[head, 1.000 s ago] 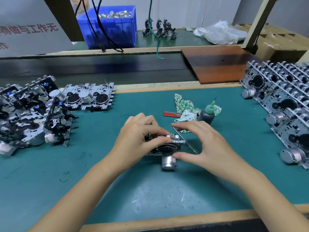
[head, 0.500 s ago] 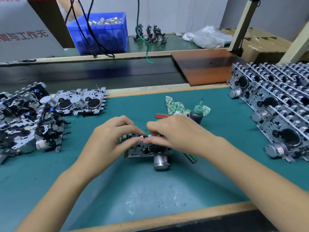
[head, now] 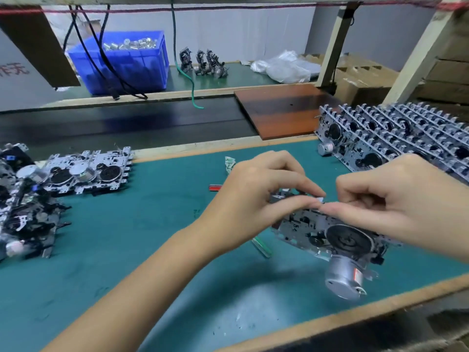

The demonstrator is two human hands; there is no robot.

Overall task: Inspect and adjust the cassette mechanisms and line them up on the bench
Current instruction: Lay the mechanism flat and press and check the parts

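Both sets of fingers (head: 311, 193) are pinching the top edge of one cassette mechanism (head: 327, 232), the left hand (head: 256, 196) and the right hand (head: 396, 204) meeting thumb-tip to fingertip at its upper rim, curled narrow around a small part there that is too hidden to name. The mechanism is hanging below and toward the person from those fingertips, tilted, its long axis running from upper left down to lower right, with the black flywheel facing the camera and the silver motor (head: 345, 278) at the low end. It is being held off the green table (head: 127, 237), whereas half a second earlier it was lying flat on the mat. The right hand is sitting nearer the lined-up row of finished mechanisms (head: 396, 138) on the right, so that hand is probably better placed to carry it over. The pile of waiting mechanisms (head: 28, 199) is lying well apart on the left.
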